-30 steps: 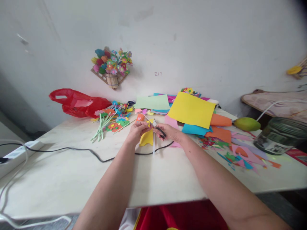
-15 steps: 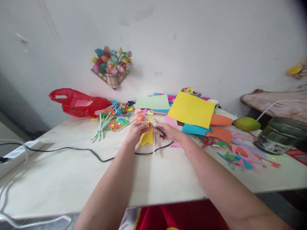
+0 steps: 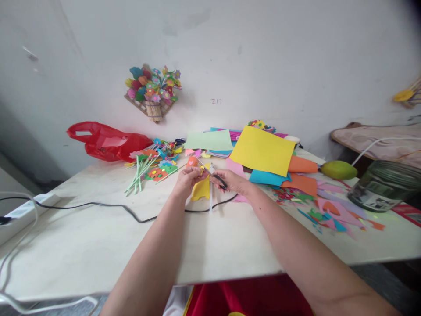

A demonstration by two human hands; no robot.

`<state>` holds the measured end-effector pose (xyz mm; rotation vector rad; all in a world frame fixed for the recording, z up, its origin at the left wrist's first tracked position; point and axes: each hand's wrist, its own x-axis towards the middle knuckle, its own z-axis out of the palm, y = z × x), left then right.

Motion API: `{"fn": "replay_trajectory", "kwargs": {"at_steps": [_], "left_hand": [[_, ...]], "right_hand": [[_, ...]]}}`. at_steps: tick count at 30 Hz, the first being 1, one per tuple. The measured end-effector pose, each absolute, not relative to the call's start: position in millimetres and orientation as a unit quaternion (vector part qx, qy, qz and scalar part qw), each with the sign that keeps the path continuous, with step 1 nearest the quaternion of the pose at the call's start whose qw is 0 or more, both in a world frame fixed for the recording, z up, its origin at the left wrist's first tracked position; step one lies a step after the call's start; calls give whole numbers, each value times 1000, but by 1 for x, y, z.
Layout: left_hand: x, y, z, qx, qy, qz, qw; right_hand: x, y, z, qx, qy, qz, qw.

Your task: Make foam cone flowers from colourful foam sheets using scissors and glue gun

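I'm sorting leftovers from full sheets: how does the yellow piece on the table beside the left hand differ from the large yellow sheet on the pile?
The yellow piece looks much smaller than the yellow sheet. The piece has an uneven outline, while the sheet is four-sided with fairly straight edges. The piece lies near the left hand, while the sheet lies over other coloured sheets. Both are yellow.

Soft, diffuse light falls evenly, dimming to grey along the left of the wall (image 3: 269, 57). Faint, blurry-edged shadows mark the table (image 3: 230, 245) and the wall beside the bouquet (image 3: 153, 90). Wide-angle distortion stretches the jar (image 3: 386, 188); the upper right corner darkens; the scissors (image 3: 221, 181) look soft.
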<state>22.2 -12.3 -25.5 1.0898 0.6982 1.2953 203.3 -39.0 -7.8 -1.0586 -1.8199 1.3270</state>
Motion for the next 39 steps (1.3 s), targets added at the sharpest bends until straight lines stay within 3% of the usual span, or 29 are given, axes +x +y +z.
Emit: {"fn": "replay_trajectory", "kwargs": {"at_steps": [32,36,39], "left_hand": [[22,-13,-25,459,310,572,605],[22,-15,-23,468,313,570,599],[22,-16,-22,480,309,567,595]], "right_hand": [[207,-28,-16,-360,-669,533,373],[219,-18,-18,-436,-655,437,435],[235,-15,-14,-578,-643,248,437]]}}
